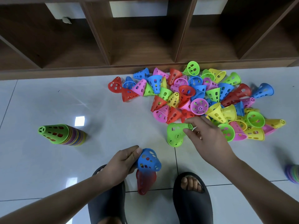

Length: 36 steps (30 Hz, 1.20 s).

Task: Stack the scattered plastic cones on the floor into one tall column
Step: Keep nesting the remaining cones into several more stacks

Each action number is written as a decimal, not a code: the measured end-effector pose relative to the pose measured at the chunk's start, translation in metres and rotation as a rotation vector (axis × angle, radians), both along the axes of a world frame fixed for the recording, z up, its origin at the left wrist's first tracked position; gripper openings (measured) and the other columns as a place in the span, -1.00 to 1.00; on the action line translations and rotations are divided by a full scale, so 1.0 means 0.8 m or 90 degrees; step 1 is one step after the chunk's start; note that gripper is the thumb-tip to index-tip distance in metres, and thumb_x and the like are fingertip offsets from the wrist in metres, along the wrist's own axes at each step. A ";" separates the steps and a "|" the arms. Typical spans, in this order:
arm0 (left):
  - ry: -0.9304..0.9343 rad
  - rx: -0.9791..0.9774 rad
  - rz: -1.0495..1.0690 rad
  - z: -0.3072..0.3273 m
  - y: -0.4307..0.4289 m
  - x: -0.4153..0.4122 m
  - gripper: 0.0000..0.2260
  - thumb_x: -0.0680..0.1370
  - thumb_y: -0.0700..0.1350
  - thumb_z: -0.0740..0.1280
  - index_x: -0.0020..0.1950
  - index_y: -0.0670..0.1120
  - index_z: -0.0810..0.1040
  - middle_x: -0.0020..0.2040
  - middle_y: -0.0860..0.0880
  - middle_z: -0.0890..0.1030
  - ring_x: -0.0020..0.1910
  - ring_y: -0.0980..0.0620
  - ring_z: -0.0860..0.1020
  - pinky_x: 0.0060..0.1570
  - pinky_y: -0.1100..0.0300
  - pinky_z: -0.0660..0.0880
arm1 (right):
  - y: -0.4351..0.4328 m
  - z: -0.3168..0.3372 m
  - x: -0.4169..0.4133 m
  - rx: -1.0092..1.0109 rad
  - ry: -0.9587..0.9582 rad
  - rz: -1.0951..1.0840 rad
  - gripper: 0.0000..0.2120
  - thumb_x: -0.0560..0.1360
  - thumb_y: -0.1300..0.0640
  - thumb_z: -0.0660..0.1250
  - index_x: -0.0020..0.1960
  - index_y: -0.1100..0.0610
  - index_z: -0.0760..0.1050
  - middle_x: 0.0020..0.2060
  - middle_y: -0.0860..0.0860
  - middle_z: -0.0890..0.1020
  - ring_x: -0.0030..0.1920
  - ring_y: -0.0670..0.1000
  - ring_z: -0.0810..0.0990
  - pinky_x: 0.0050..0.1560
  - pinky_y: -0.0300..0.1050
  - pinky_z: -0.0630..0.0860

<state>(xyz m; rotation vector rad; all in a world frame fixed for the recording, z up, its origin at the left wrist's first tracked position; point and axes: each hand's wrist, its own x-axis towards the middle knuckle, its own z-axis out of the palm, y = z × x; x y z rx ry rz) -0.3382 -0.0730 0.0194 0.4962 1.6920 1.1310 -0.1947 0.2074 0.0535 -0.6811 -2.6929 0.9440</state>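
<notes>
At the left, a column (64, 135) of nested cones already stands on the tiled floor (113, 118), topped by a green one and many rims deep, so a fair share of the work looks done. Nearer and toward the middle, the left hand (121, 162) has its fingers and thumb curled round the narrow end of a blue cone (149, 160). This cone seems to sit over a red cone (145, 183) hanging below it, a small hand-held stack above the person's dark slippers (194, 210). To the right, the right hand (205, 138) pinches the tip of a green cone (175, 135) between thumb and forefinger at the near edge of the pile (202, 94). That pile, lying by the foot of the wooden shelf unit (145, 46) on the far side, holds dozens of loose cones tipped every way, so most of the task appears to remain. At the far right edge a second stack (292, 174) is partly cut off; it would have to join the column to make one tower.
</notes>
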 end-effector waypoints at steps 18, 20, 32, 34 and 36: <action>0.010 -0.055 -0.017 -0.013 -0.040 0.022 -0.56 0.72 0.27 0.17 -0.15 -0.04 0.43 -0.40 -0.09 0.50 -0.41 -0.06 0.43 -0.30 0.09 0.39 | -0.044 0.061 0.021 -0.180 0.035 0.129 -0.85 0.58 0.14 0.49 0.13 0.01 0.64 -0.07 -0.12 0.61 -0.07 0.02 0.63 -0.05 -0.12 0.56; 0.019 -0.049 -0.005 -0.016 -0.030 0.023 -0.60 0.75 0.21 0.15 -0.15 0.01 0.46 -0.39 -0.14 0.55 -0.40 -0.11 0.48 -0.29 0.09 0.44 | -0.047 0.061 0.019 -0.177 0.034 0.154 -0.85 0.58 0.15 0.49 0.14 0.02 0.65 -0.10 -0.13 0.59 -0.08 0.03 0.63 -0.06 -0.12 0.56; -0.122 -0.076 0.102 -0.042 -0.005 0.038 -0.66 0.80 -0.03 0.12 0.12 -0.28 0.52 -0.12 -0.31 0.71 -0.09 -0.35 0.73 -0.06 -0.05 0.67 | -0.072 0.024 0.017 -0.051 -0.054 0.241 -0.78 0.61 -0.13 0.39 0.24 -0.14 0.57 0.01 -0.17 0.50 -0.15 -0.15 0.55 -0.07 -0.12 0.56; -0.141 -0.086 0.121 -0.047 -0.002 0.038 -0.67 0.80 -0.06 0.12 0.15 -0.31 0.50 -0.08 -0.32 0.72 -0.04 -0.33 0.73 -0.03 -0.05 0.68 | -0.078 0.012 0.012 -0.036 -0.050 0.250 -0.78 0.61 -0.12 0.37 0.22 -0.11 0.56 0.00 -0.17 0.48 -0.18 -0.17 0.50 -0.10 -0.18 0.50; -0.135 -0.086 0.121 -0.052 0.001 0.036 -0.71 0.80 -0.09 0.13 0.13 -0.27 0.51 -0.04 -0.30 0.72 0.01 -0.30 0.73 0.04 -0.08 0.68 | -0.085 0.003 0.008 -0.028 -0.049 0.266 -0.78 0.60 -0.11 0.37 0.22 -0.09 0.55 0.01 -0.15 0.49 -0.17 -0.13 0.52 -0.12 -0.16 0.50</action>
